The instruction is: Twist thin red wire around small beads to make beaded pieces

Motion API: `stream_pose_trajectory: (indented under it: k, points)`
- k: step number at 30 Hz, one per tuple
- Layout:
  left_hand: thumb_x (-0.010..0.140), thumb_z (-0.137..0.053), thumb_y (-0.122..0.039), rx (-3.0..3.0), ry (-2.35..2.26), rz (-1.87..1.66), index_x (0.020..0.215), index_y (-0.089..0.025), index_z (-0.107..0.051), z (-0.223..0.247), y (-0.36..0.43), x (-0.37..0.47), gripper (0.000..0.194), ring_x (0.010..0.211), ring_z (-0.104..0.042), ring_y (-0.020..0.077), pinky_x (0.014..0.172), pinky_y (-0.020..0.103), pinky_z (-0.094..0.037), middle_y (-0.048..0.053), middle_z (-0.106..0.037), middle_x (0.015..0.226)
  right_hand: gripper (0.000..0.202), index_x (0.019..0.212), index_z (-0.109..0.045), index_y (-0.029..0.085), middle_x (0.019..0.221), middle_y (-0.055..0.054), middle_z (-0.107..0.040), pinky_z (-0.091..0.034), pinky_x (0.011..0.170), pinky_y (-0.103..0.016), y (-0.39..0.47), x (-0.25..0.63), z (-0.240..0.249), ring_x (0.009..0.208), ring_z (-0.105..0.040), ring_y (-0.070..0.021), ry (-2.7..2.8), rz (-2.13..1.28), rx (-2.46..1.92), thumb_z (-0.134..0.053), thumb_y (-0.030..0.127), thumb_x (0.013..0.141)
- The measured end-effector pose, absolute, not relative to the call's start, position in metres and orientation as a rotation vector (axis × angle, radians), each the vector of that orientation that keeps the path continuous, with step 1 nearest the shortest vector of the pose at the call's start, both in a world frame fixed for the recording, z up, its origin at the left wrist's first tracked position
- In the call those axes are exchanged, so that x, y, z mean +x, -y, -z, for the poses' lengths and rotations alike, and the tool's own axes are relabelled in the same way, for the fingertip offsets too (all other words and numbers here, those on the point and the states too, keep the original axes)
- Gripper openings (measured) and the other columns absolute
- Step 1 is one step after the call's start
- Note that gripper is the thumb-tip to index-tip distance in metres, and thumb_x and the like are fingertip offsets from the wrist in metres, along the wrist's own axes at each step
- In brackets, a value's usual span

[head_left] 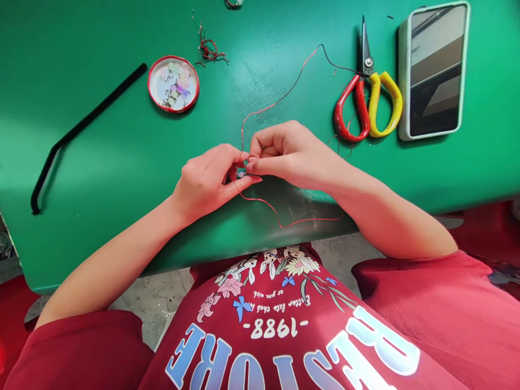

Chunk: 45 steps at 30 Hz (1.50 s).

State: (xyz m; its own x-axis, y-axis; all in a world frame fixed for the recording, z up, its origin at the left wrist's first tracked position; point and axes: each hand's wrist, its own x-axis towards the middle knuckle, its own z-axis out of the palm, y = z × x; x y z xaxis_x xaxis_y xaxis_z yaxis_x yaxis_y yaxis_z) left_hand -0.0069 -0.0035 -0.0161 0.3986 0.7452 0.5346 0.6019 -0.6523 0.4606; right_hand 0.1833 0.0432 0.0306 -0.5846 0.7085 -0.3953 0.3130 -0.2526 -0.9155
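Observation:
Near the table's front edge, my left hand (pixel 207 176) pinches a small piece of beaded cord, with a pale bead (pixel 240 174) showing between thumb and forefinger. Thumb and fingertips of my right hand (pixel 284 149) are pressed together on the thin red cord (pixel 260 111), right against the left fingertips. One length of this cord loops up and away toward the scissors, its far part dark. Another length trails down over the front of the table. The exact spot where the fingertips meet is partly hidden.
Scissors with red and yellow handles (pixel 369 103) lie to the right, beside a phone (pixel 436 70). A red-rimmed lid (pixel 174 84) holds beads. Behind it are tangled cord scraps (pixel 209 50). A bent black strip (pixel 87 124) lies left on the green table (pixel 122 179).

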Motion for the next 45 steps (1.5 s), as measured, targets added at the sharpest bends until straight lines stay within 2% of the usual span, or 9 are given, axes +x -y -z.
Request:
stream_pose_trajectory:
  k: [3, 7, 15, 18, 22, 26, 32, 37, 45]
  points:
    - [0.096, -0.060, -0.032, 2.446, -1.227, -1.086, 0.089, -0.021, -0.064, 0.017, 0.004, -0.006, 0.014, 0.056, -0.061, 0.0087, 0.055, 0.023, -0.052, -0.003, -0.064, 0.066, 0.028, 0.064, -0.052, 0.019, 0.057, 0.003, -0.049, -0.030, 0.052, -0.024, -0.041, 0.182, -0.029, 0.058, -0.044, -0.0090, 1.689, -1.899, -1.241, -0.077, 0.018, 0.078]
    - [0.093, -0.059, -0.025, 2.411, -1.181, -1.105, 0.091, -0.019, -0.066, 0.017, 0.003, -0.007, 0.009, 0.059, -0.064, 0.0095, 0.056, 0.023, -0.053, -0.002, -0.067, 0.069, 0.027, 0.064, -0.052, 0.018, 0.055, 0.004, -0.046, -0.030, 0.052, -0.022, -0.043, 0.183, -0.026, 0.059, -0.044, -0.0089, 1.694, -1.874, -1.229, -0.076, 0.016, 0.077]
    - [0.089, -0.065, -0.032, 2.172, -1.221, -1.103, 0.096, -0.022, -0.070, 0.009, 0.004, -0.005, 0.013, 0.058, -0.065, 0.0099, 0.056, 0.025, -0.054, -0.003, -0.070, 0.071, 0.025, 0.068, -0.051, 0.017, 0.054, 0.007, -0.042, -0.020, 0.047, -0.023, -0.046, 0.187, -0.031, 0.052, -0.030, -0.0049, 1.798, -1.820, -1.145, -0.073, 0.018, 0.080]
    - [0.090, -0.064, -0.027, 1.985, -1.195, -1.158, 0.093, -0.021, -0.071, 0.008, 0.002, -0.004, 0.010, 0.057, -0.067, 0.0087, 0.055, 0.023, -0.055, -0.002, -0.073, 0.077, 0.026, 0.070, -0.050, 0.018, 0.054, 0.008, -0.041, -0.020, 0.047, -0.023, -0.045, 0.188, -0.033, 0.052, -0.030, -0.0044, 1.862, -1.758, -1.109, -0.072, 0.021, 0.082]
    - [0.087, -0.070, -0.024, 1.706, -1.171, -1.190, 0.087, -0.021, -0.071, 0.009, 0.001, -0.002, 0.003, 0.056, -0.068, 0.0083, 0.050, 0.020, -0.055, -0.004, -0.071, 0.073, 0.028, 0.069, -0.047, 0.019, 0.053, 0.009, -0.035, -0.020, 0.049, -0.023, -0.043, 0.187, -0.034, 0.052, -0.027, -0.0044, 1.941, -1.642, -1.106, -0.069, 0.023, 0.086]
    - [0.087, -0.073, -0.028, 1.487, -1.161, -1.181, 0.081, -0.020, -0.070, 0.004, 0.000, 0.002, 0.010, 0.053, -0.067, 0.0082, 0.046, 0.020, -0.054, -0.004, -0.069, 0.067, 0.023, 0.070, -0.049, 0.019, 0.052, 0.010, -0.029, -0.018, 0.050, -0.025, -0.042, 0.186, -0.036, 0.052, -0.023, -0.0049, 1.959, -1.583, -1.113, -0.064, 0.017, 0.088]
    - [0.083, -0.078, -0.041, 1.304, -1.134, -1.131, 0.076, -0.021, -0.068, 0.000, -0.003, 0.003, 0.024, 0.050, -0.064, 0.0083, 0.045, 0.023, -0.055, -0.004, -0.067, 0.064, 0.020, 0.072, -0.052, 0.018, 0.054, 0.008, -0.030, -0.019, 0.053, -0.028, -0.042, 0.184, -0.041, 0.054, -0.023, -0.0068, 1.943, -1.596, -1.136, -0.055, 0.009, 0.090]
    - [0.081, -0.078, -0.048, 1.287, -1.121, -1.090, 0.075, -0.020, -0.065, 0.000, -0.004, 0.001, 0.032, 0.047, -0.063, 0.0085, 0.042, 0.023, -0.053, -0.004, -0.067, 0.063, 0.017, 0.074, -0.055, 0.019, 0.056, 0.007, -0.031, -0.027, 0.056, -0.028, -0.035, 0.182, -0.038, 0.057, -0.024, -0.0090, 2.019, -1.321, -1.205, -0.057, 0.012, 0.089]
    - [0.081, -0.080, -0.038, 1.336, -1.163, -1.033, 0.070, -0.018, -0.060, -0.005, -0.005, 0.000, 0.030, 0.045, -0.060, 0.0077, 0.040, 0.022, -0.050, -0.003, -0.065, 0.060, 0.016, 0.075, -0.056, 0.021, 0.052, 0.007, -0.033, -0.033, 0.058, -0.027, -0.029, 0.182, -0.025, 0.054, -0.029, -0.0099, 2.170, -0.964, -1.186, -0.055, 0.020, 0.092]
